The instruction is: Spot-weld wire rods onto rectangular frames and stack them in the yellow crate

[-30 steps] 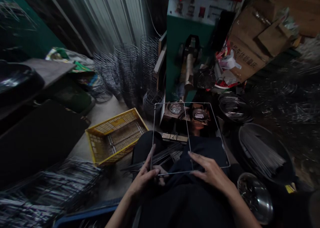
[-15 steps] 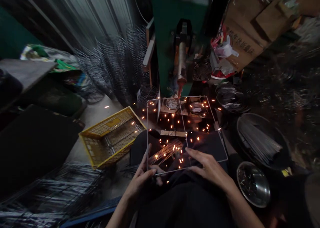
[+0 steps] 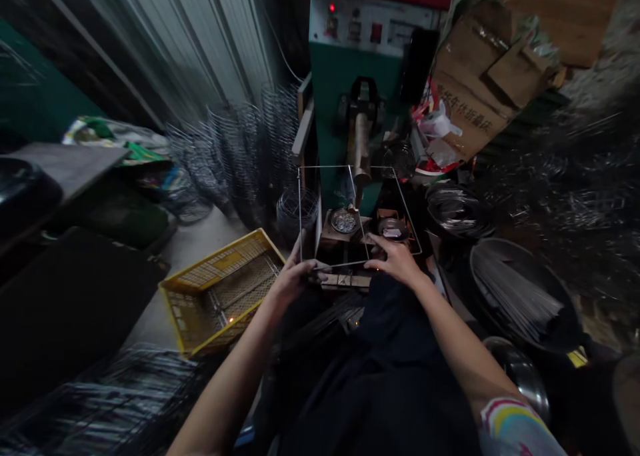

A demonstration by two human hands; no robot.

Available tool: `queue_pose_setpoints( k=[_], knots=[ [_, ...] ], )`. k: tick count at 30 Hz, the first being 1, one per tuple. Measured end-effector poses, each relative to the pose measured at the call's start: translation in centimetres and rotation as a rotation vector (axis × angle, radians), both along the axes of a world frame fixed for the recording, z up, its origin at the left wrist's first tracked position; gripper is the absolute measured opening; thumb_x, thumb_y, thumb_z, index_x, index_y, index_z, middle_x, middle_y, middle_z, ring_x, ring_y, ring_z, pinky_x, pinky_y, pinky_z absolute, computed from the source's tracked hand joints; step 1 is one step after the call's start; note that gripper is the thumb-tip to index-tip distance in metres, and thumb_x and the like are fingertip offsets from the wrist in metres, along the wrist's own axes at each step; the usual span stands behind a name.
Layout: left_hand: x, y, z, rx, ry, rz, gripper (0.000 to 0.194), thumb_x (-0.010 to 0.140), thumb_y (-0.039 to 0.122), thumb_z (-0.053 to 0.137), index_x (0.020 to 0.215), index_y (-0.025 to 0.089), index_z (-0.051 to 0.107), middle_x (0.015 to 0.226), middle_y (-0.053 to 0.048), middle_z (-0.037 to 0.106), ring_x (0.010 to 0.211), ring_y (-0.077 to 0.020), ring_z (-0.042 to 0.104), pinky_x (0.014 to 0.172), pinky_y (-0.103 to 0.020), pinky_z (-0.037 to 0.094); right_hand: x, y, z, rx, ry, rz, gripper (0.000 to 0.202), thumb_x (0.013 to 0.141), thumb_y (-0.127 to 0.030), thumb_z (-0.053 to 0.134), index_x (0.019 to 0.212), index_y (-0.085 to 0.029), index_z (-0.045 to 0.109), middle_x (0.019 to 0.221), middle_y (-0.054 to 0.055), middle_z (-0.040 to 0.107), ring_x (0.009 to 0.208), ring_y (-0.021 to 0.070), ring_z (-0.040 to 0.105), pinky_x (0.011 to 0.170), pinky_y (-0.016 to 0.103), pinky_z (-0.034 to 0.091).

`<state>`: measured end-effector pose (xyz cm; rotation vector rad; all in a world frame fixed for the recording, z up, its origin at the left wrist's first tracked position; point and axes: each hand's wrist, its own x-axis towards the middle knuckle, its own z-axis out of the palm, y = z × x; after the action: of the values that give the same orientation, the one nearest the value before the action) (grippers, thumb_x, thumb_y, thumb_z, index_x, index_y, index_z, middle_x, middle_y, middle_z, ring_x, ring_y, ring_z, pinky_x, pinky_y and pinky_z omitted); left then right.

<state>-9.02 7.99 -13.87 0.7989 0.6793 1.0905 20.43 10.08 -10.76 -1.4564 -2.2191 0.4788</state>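
Observation:
Both hands hold a rectangular wire frame (image 3: 301,209) with one wire across its middle. My left hand (image 3: 295,273) grips its near left corner, fingers closed around the wire. My right hand (image 3: 395,259) pinches the near end of the middle wire. The far part of the frame reaches up to the spot welder (image 3: 361,146), whose upper electrode arm overlaps the frame in view. Whether electrode and wire touch I cannot tell. Beneath the frame sit a small dish of bright metal bits (image 3: 344,221) and a second small dish (image 3: 393,229).
On the left lies a yellow plastic crate (image 3: 220,249) with wire pieces in it. Stacked wire baskets (image 3: 235,143) stand behind it. To the right are a wire coil (image 3: 457,209), a pan of straight rods (image 3: 520,289), a steel bowl (image 3: 523,369) and a cardboard box (image 3: 480,109).
The wire frame and both hands have moved forward, toward the welder. The shower of sparks has died down to a few glowing specks. The head view has tilted up.

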Motion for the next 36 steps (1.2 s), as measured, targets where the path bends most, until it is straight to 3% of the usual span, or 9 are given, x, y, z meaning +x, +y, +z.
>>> queue_pose_setpoints(
  k=[4,9,16,26,36],
  knots=[
    [-0.6,5.6,0.8,0.046,0.019,-0.011,0.095,0.082,0.011,0.061,0.157,0.02,0.003,0.084,-0.012,0.076,0.063,-0.0209,0.072,0.054,-0.026,0.054,0.6,5.7,0.4,0.118,-0.087,0.011,0.064,0.081,-0.043,0.075,0.137,-0.019,0.055,0.127,0.012,0.065,0.117,0.0296,0.061,0.1,0.042,0.048],
    [-1.4,9.0,1.2,0.068,0.013,0.006,0.098,0.083,0.01,0.062,0.156,0.024,-0.002,0.085,-0.012,0.076,0.065,-0.0219,0.073,0.054,-0.027,0.055,0.7,9.4,0.2,0.195,-0.016,0.015,0.054,0.086,-0.038,0.07,0.134,-0.018,0.057,0.124,0.012,0.066,0.114,0.0272,0.063,0.098,0.039,0.05],
    [-1.4,10.8,1.6,0.046,-0.013,0.048,0.105,0.081,0.009,0.062,0.155,0.031,-0.009,0.08,-0.007,0.075,0.063,-0.022,0.073,0.051,-0.025,0.053,-0.2,11.7,0.0,0.238,0.007,-0.032,0.05,0.088,-0.038,0.067,0.134,-0.018,0.057,0.123,0.012,0.067,0.113,0.0275,0.064,0.097,0.04,0.05],
    [-1.7,13.0,1.4,0.024,-0.013,0.075,0.097,0.081,0.01,0.062,0.157,0.027,0.003,0.08,-0.007,0.075,0.062,-0.0195,0.071,0.052,-0.024,0.053,-0.3,13.7,0.7,0.246,-0.086,-0.05,0.052,0.089,-0.044,0.065,0.133,-0.018,0.057,0.112,0.013,0.071,0.099,0.0277,0.068,0.084,0.034,0.051],
    [-2.0,14.6,0.5,0.03,-0.011,0.021,0.099,0.082,0.013,0.061,0.156,0.029,-0.003,0.084,-0.009,0.076,0.062,-0.0192,0.072,0.052,-0.024,0.053,-1.0,13.7,1.0,0.223,-0.062,-0.081,0.046,0.09,-0.043,0.064,0.129,-0.019,0.06,0.108,0.012,0.072,0.098,0.0289,0.067,0.083,0.036,0.051]
  ],
)
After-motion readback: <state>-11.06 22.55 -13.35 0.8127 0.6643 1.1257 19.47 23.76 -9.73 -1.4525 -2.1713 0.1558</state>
